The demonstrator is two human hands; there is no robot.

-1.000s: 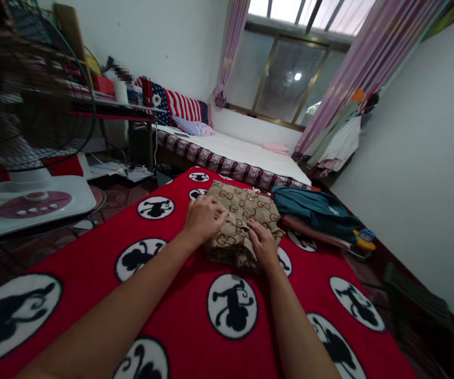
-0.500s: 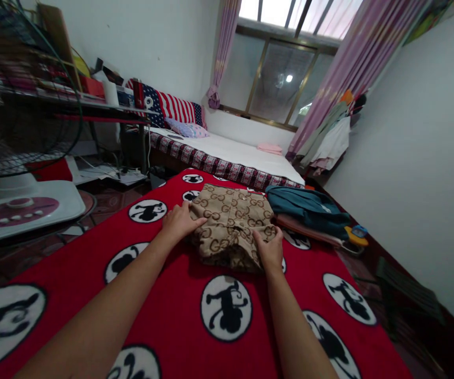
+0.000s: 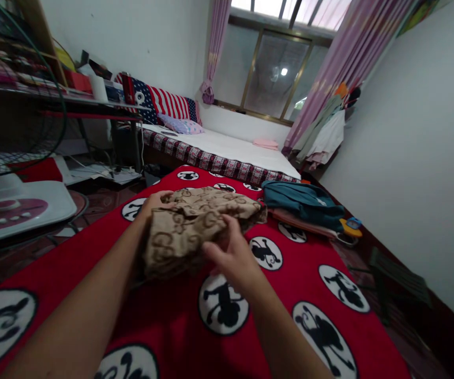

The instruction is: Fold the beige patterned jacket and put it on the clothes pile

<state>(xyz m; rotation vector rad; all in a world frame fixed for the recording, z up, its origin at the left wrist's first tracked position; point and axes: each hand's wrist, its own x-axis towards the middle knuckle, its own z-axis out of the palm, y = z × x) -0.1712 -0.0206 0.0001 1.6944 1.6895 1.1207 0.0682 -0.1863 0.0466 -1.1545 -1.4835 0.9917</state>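
Observation:
A folded tan garment with a brown letter pattern (image 3: 195, 221) is tilted above the red blanket with monkey prints (image 3: 179, 321). My left hand (image 3: 158, 204) grips its left side, the fingers partly hidden behind the cloth. At the garment's near right side is my right hand (image 3: 233, 252), its thumb and fingers apart; whether it touches the cloth is unclear. A folded teal garment (image 3: 304, 202) lies on a pinkish one at the blanket's right edge.
A fan (image 3: 13, 200) stands at the left by a cluttered desk (image 3: 104, 101). Behind is a bed with a white sheet (image 3: 227, 145). A yellow and blue item (image 3: 351, 226) sits right of the teal garment, and a dark stool (image 3: 401, 276) stands at the right.
The tan garment has been lifted, turned and shifted left with my left hand. My right hand has come off its right edge and moved left, fingers spread. The view has shifted slightly.

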